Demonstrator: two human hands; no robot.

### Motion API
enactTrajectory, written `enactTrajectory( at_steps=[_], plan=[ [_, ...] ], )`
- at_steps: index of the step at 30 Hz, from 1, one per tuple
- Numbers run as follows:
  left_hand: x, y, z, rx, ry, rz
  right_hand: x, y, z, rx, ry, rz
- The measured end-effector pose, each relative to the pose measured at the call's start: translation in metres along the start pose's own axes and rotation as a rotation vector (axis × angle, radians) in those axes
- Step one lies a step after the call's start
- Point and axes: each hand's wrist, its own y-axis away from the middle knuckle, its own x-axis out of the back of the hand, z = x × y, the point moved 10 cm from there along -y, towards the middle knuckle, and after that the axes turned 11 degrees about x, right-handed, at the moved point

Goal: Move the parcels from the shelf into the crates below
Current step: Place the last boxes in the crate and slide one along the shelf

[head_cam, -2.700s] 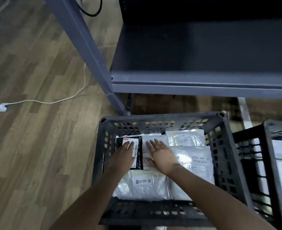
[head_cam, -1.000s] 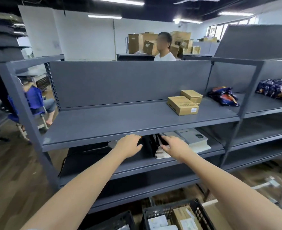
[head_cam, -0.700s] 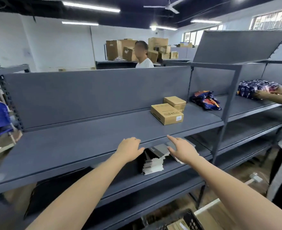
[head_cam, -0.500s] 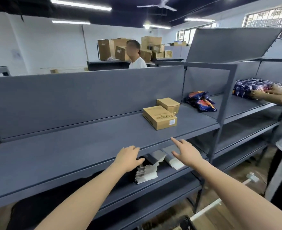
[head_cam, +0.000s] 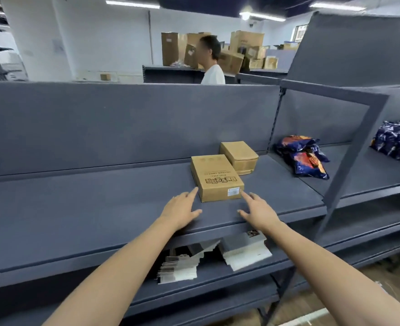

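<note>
I see bold block characters, upside down from my view, on top of the near cardboard box (head_cam: pixel 216 177). There's a small white sticker (head_cam: pixel 233 191) on its front face. I can't read either.

Both hands reach over the grey shelf (head_cam: pixel 100 203), fingers extended. Left hand (head_cam: pixel 182 209) and right hand (head_cam: pixel 259 211) flank the near cardboard box (head_cam: pixel 216 177), fingertips at its near corners. A second box (head_cam: pixel 239 156) sits just behind it, to the right.
</note>
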Motion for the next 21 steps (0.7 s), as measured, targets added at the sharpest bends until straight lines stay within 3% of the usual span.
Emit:
enactTrajectory(
  at_steps=[4,11,15,21],
  plan=[
    [-0.01,-0.031,0.017,0.011,-0.003,-0.003,0.0,-0.04,0.011,0.058,-0.009,-0.02],
    [-0.025,-0.066,0.018,0.091,0.088,-0.03,-0.015,-0.076,0.019,0.046,-0.271,0.007],
    [-0.034,-0.073,0.018,0.088,0.197,-0.051,-0.015,-0.076,0.011,0.103,-0.244,0.062],
    [-0.012,-0.059,-0.003,0.099,0.29,0.062,-0.008,-0.062,-0.023,0.182,-0.148,0.095]
  ],
)
